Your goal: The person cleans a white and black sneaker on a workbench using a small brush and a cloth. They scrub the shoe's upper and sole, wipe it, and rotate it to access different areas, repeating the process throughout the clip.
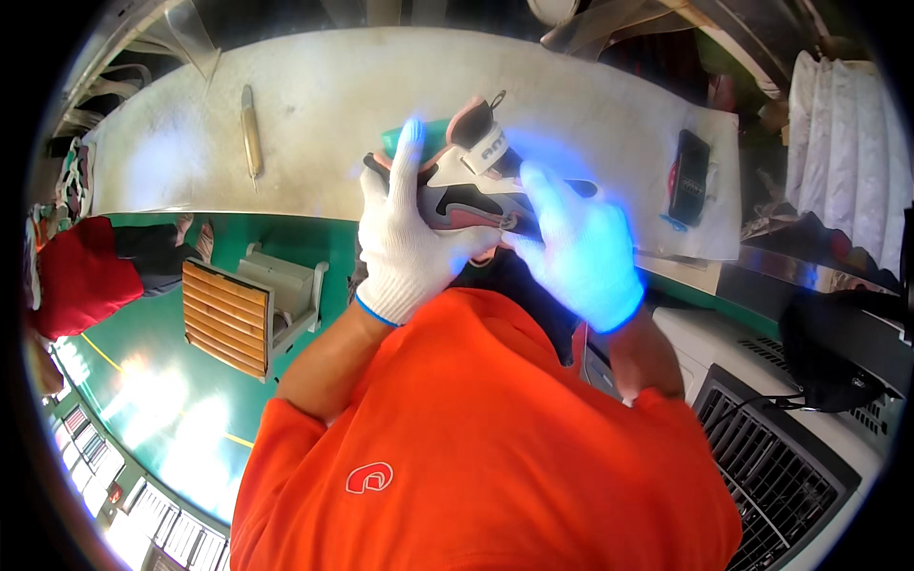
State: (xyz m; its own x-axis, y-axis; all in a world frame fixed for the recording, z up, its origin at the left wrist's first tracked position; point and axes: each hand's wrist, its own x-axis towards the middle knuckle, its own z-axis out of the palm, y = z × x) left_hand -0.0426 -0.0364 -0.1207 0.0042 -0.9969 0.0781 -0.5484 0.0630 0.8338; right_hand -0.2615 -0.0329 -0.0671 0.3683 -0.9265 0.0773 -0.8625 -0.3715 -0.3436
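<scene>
In front of me at the near edge of the table is a shoe upper [464,207] in white, black, grey and pinkish panels, with a pull loop at its raised heel or tongue end. My left hand [405,233], in a white knit glove, grips its left side, one finger stretched up along it. My right hand [583,252], gloved too and lit strongly blue, pinches its near right edge, the fingertips of both hands almost meeting. A green piece [416,137] shows behind the upper. Blue glare and the gloves hide part of the edge being held.
On the pale worktable [319,105] lies a slim tool with a tan handle [250,138]; a black case-like object [689,179] lies at the right. White padded material [843,152] hangs beyond. A slatted chair [227,317], a person in red [86,276] and a grilled machine [776,476] surround me.
</scene>
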